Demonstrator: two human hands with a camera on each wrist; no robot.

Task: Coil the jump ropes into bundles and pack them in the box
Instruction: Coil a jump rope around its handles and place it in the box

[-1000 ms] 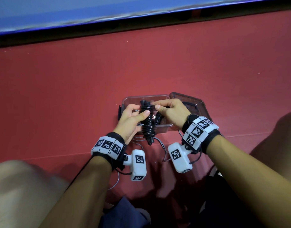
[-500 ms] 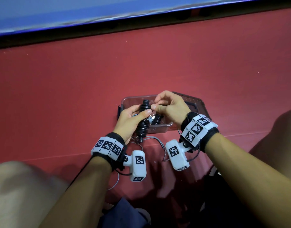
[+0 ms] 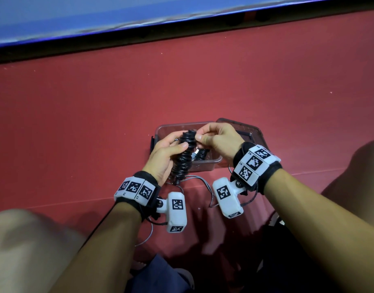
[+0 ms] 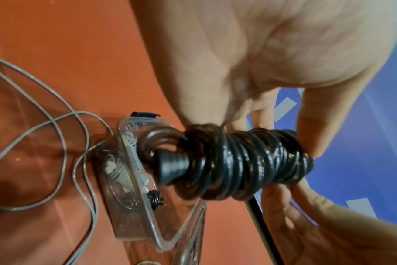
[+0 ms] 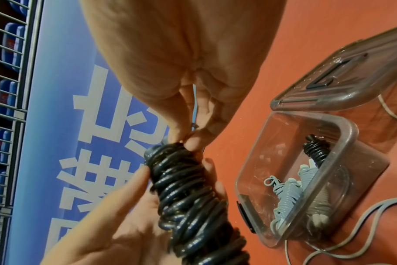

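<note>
A black jump rope bundle (image 3: pixel 184 155) (image 4: pixel 245 165) (image 5: pixel 188 193), cord wound tightly round its handles, is held above the clear plastic box (image 3: pixel 211 163) (image 4: pixel 134 179) (image 5: pixel 342 136). My left hand (image 3: pixel 167 155) (image 4: pixel 311 125) grips the bundle round its middle, thumb across the coils. My right hand (image 3: pixel 205 137) (image 5: pixel 188 139) pinches the bundle's far top end with thumb and fingertips. Inside the box lie a black bundle (image 5: pixel 316 148) and grey bundles (image 5: pixel 290 190).
The box's lid (image 3: pixel 248 132) (image 5: pixel 356 71) lies just right of the box on the red floor. A loose grey cord (image 3: pixel 201 180) (image 4: pixel 57 136) loops on the floor near the box. A blue banner (image 3: pixel 97 15) runs along the far edge. My knees flank both arms.
The bundle has tilted and risen slightly while my right hand moved from its side up to its top end. My left hand keeps its grip.
</note>
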